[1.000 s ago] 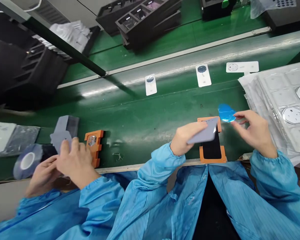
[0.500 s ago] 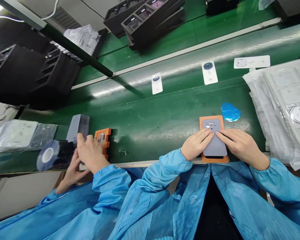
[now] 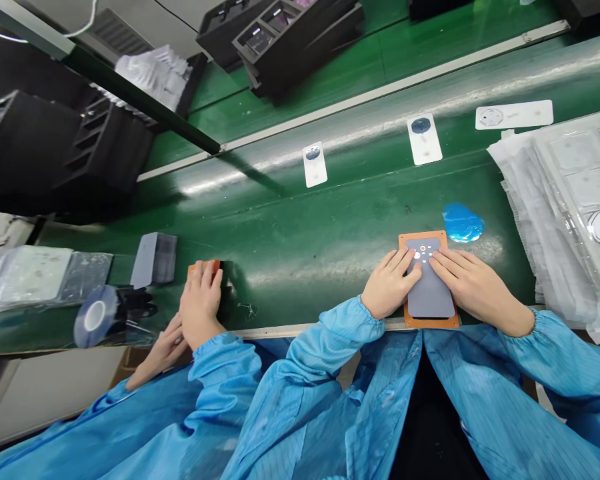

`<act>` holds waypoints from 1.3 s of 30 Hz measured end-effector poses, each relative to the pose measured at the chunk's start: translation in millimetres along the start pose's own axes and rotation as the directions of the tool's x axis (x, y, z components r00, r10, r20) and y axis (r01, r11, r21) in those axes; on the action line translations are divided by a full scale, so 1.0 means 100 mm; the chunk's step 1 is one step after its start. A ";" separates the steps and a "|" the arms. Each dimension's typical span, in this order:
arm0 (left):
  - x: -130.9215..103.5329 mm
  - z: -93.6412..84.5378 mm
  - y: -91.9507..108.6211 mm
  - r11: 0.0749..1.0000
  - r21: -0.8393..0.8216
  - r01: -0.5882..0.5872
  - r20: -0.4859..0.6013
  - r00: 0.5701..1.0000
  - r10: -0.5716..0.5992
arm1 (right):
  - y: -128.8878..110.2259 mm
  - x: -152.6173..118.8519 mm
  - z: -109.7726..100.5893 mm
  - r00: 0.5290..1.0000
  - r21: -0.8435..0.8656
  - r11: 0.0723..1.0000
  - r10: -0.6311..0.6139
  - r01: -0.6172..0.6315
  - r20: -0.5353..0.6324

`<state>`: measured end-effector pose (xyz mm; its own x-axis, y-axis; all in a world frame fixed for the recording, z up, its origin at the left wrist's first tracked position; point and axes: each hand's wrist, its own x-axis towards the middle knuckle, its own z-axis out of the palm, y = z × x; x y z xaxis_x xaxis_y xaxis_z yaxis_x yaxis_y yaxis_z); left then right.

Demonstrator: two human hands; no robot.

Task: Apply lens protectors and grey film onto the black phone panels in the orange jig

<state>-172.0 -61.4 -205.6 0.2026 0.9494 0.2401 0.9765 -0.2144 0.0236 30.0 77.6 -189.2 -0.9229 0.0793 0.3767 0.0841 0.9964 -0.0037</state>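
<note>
A grey phone back cover (image 3: 431,295) with several holes near its top end lies in an orange fixture (image 3: 433,323) at the bench's front edge. My left hand (image 3: 391,283) rests on the cover's left side, fingers stretched flat over its upper half. From the other side, my right hand (image 3: 473,283) lies with straight fingers on the cover's upper right, fingertips close to the holes. Both hands press on the surface without gripping it. Just beyond the fixture's upper right corner is a crumpled piece of blue film (image 3: 463,223).
To the left, a co-worker's hand (image 3: 200,300) covers another orange fixture (image 3: 217,265). Near it are stacked grey covers (image 3: 155,260) and a tape roll (image 3: 96,315). White cards (image 3: 315,164) lie farther back. Clear plastic trays (image 3: 570,220) are piled at right.
The grey cover sits slightly lower in its fixture, and the dark strip at its bottom edge no longer shows. My left fingers shifted up a little. The co-worker's hand moved onto the left fixture.
</note>
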 end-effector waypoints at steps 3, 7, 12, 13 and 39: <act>-0.02 0.02 0.02 1.000 0.003 0.008 -0.005 1.000 -0.008 | -0.03 0.00 0.01 0.999 -0.019 1.000 0.003 -0.003 0.044; -0.04 0.04 0.05 0.999 -0.028 0.036 0.029 0.999 -0.035 | -0.05 0.00 0.00 0.996 -0.030 1.000 0.007 -0.005 0.086; -0.07 0.00 0.09 0.999 -0.037 0.040 -0.001 0.999 -0.040 | -0.09 -0.03 -0.02 0.995 -0.032 0.999 0.014 -0.010 0.102; -0.08 -0.01 0.10 0.999 -0.036 0.036 -0.012 0.999 -0.037 | -0.10 -0.04 -0.02 0.994 -0.028 1.000 0.016 -0.013 0.105; 0.18 -0.07 0.12 0.337 -0.934 0.117 -0.100 0.821 -0.562 | -0.20 -0.21 -0.11 0.782 0.934 0.294 0.622 -0.201 -0.027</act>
<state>-157.5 -48.8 -194.4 -0.3893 0.8772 0.2811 0.2840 -0.1760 0.9425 51.4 55.7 -187.0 -0.6593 0.6815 0.3175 -0.1403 0.3034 -0.9425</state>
